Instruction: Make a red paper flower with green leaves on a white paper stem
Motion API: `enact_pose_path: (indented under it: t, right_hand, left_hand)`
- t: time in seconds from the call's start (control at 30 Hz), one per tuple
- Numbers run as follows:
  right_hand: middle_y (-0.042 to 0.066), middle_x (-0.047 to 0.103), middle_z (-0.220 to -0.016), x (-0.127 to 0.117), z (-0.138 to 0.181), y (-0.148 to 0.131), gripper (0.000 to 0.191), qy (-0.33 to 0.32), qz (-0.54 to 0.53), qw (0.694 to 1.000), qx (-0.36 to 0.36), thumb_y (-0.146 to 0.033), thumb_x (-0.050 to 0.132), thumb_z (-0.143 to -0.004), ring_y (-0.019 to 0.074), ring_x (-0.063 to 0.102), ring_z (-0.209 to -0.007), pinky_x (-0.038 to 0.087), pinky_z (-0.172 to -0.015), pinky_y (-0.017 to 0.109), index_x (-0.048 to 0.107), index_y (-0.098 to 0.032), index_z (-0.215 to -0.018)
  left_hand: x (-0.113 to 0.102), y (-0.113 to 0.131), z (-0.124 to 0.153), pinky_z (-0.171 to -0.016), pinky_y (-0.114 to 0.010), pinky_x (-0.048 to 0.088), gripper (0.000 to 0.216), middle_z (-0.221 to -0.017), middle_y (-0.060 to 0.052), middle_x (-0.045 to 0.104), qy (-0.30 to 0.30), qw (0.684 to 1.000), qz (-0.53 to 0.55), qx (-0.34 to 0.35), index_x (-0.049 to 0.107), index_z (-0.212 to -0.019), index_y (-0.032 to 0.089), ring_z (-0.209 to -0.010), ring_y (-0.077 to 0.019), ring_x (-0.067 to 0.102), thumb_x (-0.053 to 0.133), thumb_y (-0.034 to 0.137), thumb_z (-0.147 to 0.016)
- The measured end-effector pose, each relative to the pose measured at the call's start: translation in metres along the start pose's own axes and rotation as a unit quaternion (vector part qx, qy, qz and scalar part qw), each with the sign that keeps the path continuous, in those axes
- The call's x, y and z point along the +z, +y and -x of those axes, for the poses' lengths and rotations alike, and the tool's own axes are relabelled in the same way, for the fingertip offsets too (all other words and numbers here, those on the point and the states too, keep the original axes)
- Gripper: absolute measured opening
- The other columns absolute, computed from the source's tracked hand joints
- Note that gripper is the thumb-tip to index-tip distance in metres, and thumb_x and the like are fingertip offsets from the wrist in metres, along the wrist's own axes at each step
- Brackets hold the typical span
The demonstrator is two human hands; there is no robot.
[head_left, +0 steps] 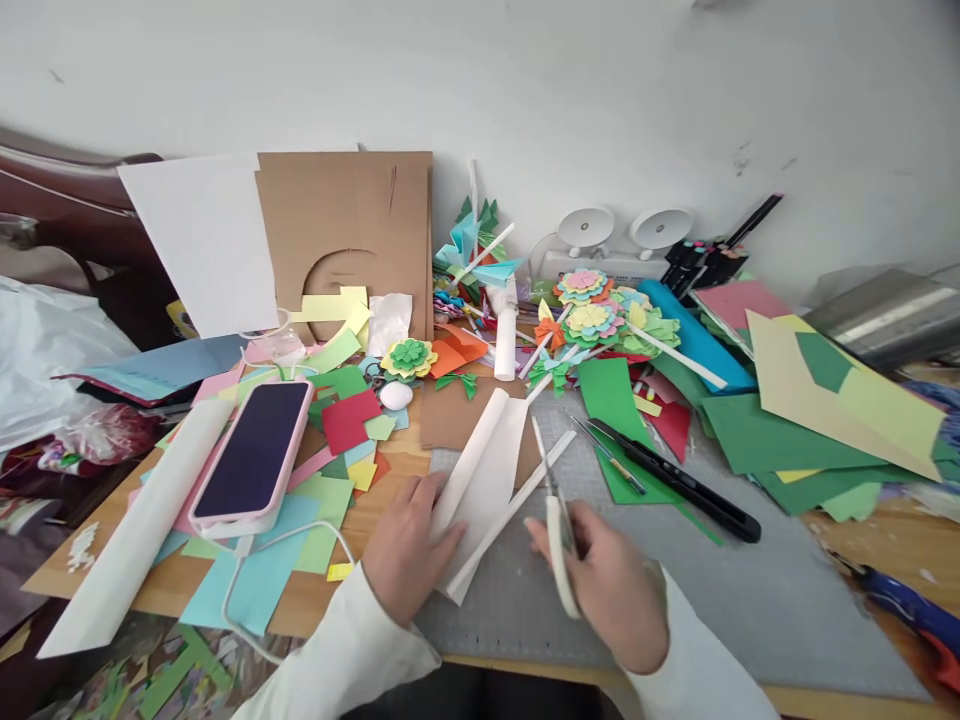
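My left hand (410, 543) is closed on the near end of a white paper sheet (487, 470), whose left side is curled into a roll. In my right hand (611, 580) is a pair of scissors (559, 555) with white handles, its blades pointing away from me. A thin white paper strip or tube (517, 505) runs slantwise between the sheet and the scissors. The blades pass close to its far end; whether they touch it I cannot tell. Under both hands lies a grey cutting mat (517, 630).
Right of the scissors lie a black utility knife (675, 480) and tweezers (615, 455) on green paper. A phone (255, 450) on a white cable and a large paper roll (142, 530) are at left. Behind stand paper flowers (592, 322) and cardboard (345, 210). Blue-handled pliers (911, 605) sit far right.
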State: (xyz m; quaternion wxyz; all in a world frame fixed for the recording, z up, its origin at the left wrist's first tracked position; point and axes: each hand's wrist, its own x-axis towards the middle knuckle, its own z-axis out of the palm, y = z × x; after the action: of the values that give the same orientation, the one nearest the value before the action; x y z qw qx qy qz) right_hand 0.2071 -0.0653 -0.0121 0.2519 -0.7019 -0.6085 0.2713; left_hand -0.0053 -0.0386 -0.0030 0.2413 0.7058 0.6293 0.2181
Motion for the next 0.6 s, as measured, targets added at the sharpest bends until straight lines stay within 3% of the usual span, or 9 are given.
enact_pose_path:
  t: [0.1, 0.23, 0.33, 0.4, 0.5, 0.6]
  right_hand:
    - [-0.003, 0.053, -0.055, 0.015, 0.004, -0.016, 0.031, 0.001, -0.024, 0.998, 0.056, -0.049, 0.058, -0.076, 0.0168, 0.049, -0.051, 0.034, -0.049, 0.025, 0.044, -0.024, -0.066]
    - [0.0, 0.06, -0.066, 0.022, 0.004, -0.02, 0.03, -0.022, -0.156, 0.986, 0.058, -0.049, 0.062, -0.073, 0.0187, 0.054, -0.062, 0.041, -0.057, 0.027, 0.049, -0.023, -0.073]
    - [0.0, 0.058, -0.068, 0.022, 0.007, -0.013, 0.032, -0.023, -0.27, 0.962, 0.042, -0.051, 0.062, -0.075, 0.0177, 0.054, -0.063, 0.044, -0.061, 0.028, 0.048, -0.022, -0.074]
    - [-0.001, 0.055, -0.064, 0.021, 0.008, -0.009, 0.034, -0.018, -0.288, 0.956, 0.048, -0.052, 0.064, -0.074, 0.0169, 0.052, -0.06, 0.044, -0.058, 0.028, 0.048, -0.022, -0.073]
    - [-0.001, 0.053, -0.06, 0.018, 0.008, -0.01, 0.035, -0.032, -0.268, 0.961, 0.053, -0.053, 0.066, -0.071, 0.0172, 0.051, -0.058, 0.044, -0.054, 0.028, 0.049, -0.022, -0.07]
    - [-0.001, 0.056, -0.062, 0.017, 0.007, -0.016, 0.035, -0.092, -0.291, 0.951, 0.055, -0.051, 0.068, -0.069, 0.0173, 0.053, -0.06, 0.044, -0.055, 0.028, 0.049, -0.022, -0.07]
  left_hand:
    - [0.004, 0.008, -0.004, -0.075, -0.037, 0.046, 0.031, -0.088, -0.009, 0.064, -0.036, 0.999, -0.012, -0.029, 0.06, -0.104, 0.014, -0.082, -0.025, 0.06, 0.053, 0.018, -0.075]
    - [-0.011, 0.021, 0.009, -0.064, -0.027, 0.043, 0.011, -0.073, -0.002, 0.061, -0.065, 0.986, 0.147, -0.051, 0.061, -0.084, 0.017, -0.067, -0.0179, 0.056, 0.053, 0.022, -0.077]
    - [-0.02, 0.022, 0.022, -0.064, -0.025, 0.045, 0.012, -0.075, -0.002, 0.061, -0.1, 0.935, 0.327, -0.094, 0.059, -0.083, 0.017, -0.071, -0.0177, 0.057, 0.059, 0.027, -0.076]
    - [-0.021, 0.019, 0.027, -0.07, -0.027, 0.047, 0.02, -0.083, -0.004, 0.065, -0.133, 0.892, 0.413, -0.128, 0.059, -0.09, 0.017, -0.082, -0.0207, 0.06, 0.064, 0.026, -0.074]
    - [-0.016, 0.016, 0.029, -0.074, -0.032, 0.049, 0.028, -0.087, -0.006, 0.068, -0.16, 0.851, 0.462, -0.191, 0.06, -0.095, 0.015, -0.087, -0.0243, 0.062, 0.067, 0.024, -0.07]
    - [-0.011, 0.019, 0.027, -0.069, -0.033, 0.05, 0.024, -0.08, -0.007, 0.07, -0.17, 0.821, 0.488, -0.243, 0.064, -0.085, 0.012, -0.078, -0.0246, 0.064, 0.068, 0.023, -0.064]
